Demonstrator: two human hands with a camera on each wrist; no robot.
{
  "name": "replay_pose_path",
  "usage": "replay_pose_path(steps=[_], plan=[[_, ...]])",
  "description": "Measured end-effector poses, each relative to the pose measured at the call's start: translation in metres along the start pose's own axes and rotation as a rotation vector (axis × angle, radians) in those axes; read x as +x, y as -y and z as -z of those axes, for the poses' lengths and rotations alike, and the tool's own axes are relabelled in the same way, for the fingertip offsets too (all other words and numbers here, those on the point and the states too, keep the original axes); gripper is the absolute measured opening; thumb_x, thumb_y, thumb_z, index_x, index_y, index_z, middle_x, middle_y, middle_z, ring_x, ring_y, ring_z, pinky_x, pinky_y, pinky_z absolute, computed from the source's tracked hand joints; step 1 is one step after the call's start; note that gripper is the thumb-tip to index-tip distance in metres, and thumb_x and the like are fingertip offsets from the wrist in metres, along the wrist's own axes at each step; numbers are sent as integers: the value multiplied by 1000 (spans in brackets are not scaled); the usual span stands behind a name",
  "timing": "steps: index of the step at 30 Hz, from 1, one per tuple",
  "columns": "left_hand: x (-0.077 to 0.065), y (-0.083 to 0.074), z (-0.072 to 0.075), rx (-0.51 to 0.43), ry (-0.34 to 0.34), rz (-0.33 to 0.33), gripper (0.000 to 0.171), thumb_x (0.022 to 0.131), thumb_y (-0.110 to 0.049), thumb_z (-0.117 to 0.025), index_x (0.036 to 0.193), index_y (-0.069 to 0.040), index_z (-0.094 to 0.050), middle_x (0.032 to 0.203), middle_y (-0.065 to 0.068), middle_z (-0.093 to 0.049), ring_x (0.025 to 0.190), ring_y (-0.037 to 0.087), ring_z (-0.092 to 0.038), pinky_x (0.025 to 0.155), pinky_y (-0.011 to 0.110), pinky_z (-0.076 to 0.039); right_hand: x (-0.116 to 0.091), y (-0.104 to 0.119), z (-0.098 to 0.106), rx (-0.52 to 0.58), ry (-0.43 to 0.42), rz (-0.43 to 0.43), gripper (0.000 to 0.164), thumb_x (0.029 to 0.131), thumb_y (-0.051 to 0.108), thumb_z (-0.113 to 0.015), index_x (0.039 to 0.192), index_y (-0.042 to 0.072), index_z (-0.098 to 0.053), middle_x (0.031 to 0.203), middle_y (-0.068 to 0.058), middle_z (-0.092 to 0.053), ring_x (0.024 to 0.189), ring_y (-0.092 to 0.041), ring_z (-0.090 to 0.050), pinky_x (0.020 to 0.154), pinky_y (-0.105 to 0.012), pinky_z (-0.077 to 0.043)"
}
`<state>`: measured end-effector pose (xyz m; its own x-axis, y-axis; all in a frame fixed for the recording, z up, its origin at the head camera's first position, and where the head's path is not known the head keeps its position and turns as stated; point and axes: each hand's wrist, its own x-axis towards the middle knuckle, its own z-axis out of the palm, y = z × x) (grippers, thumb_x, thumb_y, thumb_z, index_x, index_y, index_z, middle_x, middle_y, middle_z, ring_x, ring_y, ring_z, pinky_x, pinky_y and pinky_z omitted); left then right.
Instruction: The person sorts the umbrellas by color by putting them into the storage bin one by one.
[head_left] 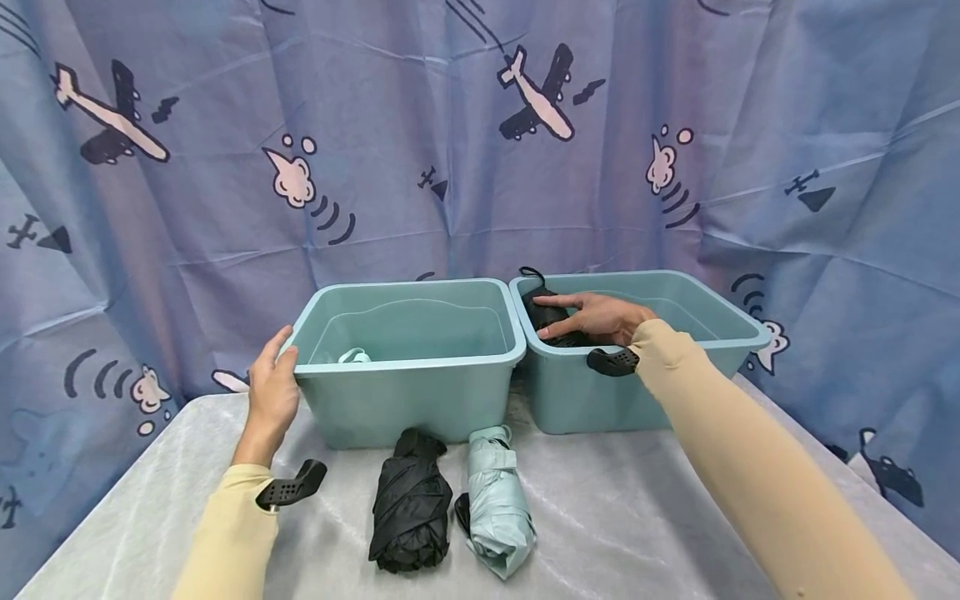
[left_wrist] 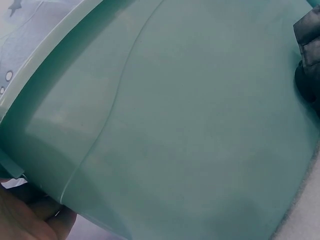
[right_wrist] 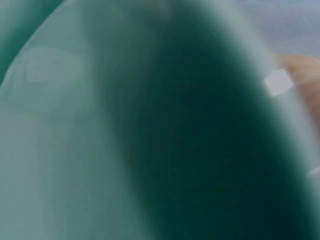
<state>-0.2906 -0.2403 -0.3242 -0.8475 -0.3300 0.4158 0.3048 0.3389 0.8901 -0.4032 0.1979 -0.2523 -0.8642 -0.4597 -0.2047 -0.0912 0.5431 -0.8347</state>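
Inside the right teal bin (head_left: 600,392), my right hand (head_left: 603,317) holds a black folded umbrella (head_left: 546,312) between thumb and fingers. It leans by the bin's left wall, its wrist loop above the rim. At the left teal bin (head_left: 405,400), my left hand (head_left: 273,396) touches the outer left side just below the rim; its fingers (left_wrist: 62,220) show beside the wall in the left wrist view. A second black folded umbrella (head_left: 410,508) and a pale mint folded umbrella (head_left: 501,504) lie in front of the bins. The right wrist view is blurred, mostly bin wall.
Both bins stand side by side on a table with a pale grey cover (head_left: 600,517). A small pale mint thing (head_left: 354,356) shows inside the left bin, mostly hidden by its front wall. Behind hangs a blue-purple curtain (head_left: 390,150) printed with planes.
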Motion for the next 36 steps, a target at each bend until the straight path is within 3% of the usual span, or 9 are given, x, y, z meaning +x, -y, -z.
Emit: replay_pose_path(steps=[3, 7, 11, 20, 23, 24, 26, 30, 36], plan=[[0, -1, 1, 4, 4, 6, 52, 107, -17, -35, 156, 1, -35, 158, 25, -35, 143, 37, -34, 118, 50, -27, 0, -1, 1, -77, 3, -2, 86, 89, 32, -80, 161, 27, -33, 169, -14, -2, 154, -36, -6, 119, -52, -25], [0, -2, 1, 5, 10, 12, 52, 107, -17, -34, 156, 0, -35, 157, 25, -36, 143, 37, -35, 118, 50, -28, 2, -4, 1, -85, 28, -5, 81, 92, 26, -77, 161, 22, -33, 161, -13, -35, 152, -35, -17, 119, -51, -26], [0, -1, 2, 0, 5, 6, 52, 107, -17, -35, 156, 1, -35, 157, 24, -36, 142, 36, -35, 118, 49, -27, 3, -4, 1, -132, 34, -4, 80, 94, 27, -75, 161, 20, -33, 153, -13, -47, 151, -35, -21, 116, -48, -33], [-1, -1, 1, -6, 10, 3, 52, 107, -17, -34, 157, 0, -34, 159, 24, -34, 144, 37, -33, 119, 49, -27, 4, -2, 1, -283, 30, -20, 81, 92, 39, -76, 160, 25, -35, 168, -17, -13, 148, -33, -24, 87, -30, -46], [-1, -1, 1, -8, 8, 6, 53, 107, -17, -34, 156, 0, -34, 158, 24, -34, 143, 36, -34, 119, 49, -27, 4, -3, 2, -321, 17, -26, 80, 91, 41, -76, 159, 27, -36, 167, -16, -14, 97, -22, -58, 62, -25, -45], [-1, -1, 1, -8, 8, 9, 53, 107, -17, -34, 156, 0, -34, 159, 24, -34, 143, 36, -34, 118, 49, -27, 4, -3, 2, -332, 17, -26, 80, 90, 41, -76, 159, 28, -37, 167, -17, -15, 78, -18, -54, 54, -24, -41], [-1, -1, 1, -12, 7, 9, 53, 107, -17, -34, 156, 0, -34, 158, 24, -34, 143, 36, -34, 118, 49, -27, 3, -4, 2, -348, 19, -20, 79, 90, 41, -76, 159, 28, -38, 167, -17, -16, 67, -13, -44, 49, -23, -38], [0, -1, 1, -16, 3, 4, 53, 106, -17, -35, 156, 1, -35, 158, 24, -34, 143, 36, -34, 119, 49, -27, 3, -3, 1, -343, 46, -2, 79, 91, 37, -75, 159, 24, -37, 167, -18, -16, 104, -20, -54, 59, -22, -45], [1, 0, 1, -23, 0, -2, 52, 106, -17, -36, 155, 2, -36, 158, 25, -35, 143, 35, -33, 119, 48, -27, 4, -2, 1, -333, 87, 3, 76, 94, 28, -73, 160, 19, -36, 166, -19, -15, 140, -29, -31, 94, -30, -45]])
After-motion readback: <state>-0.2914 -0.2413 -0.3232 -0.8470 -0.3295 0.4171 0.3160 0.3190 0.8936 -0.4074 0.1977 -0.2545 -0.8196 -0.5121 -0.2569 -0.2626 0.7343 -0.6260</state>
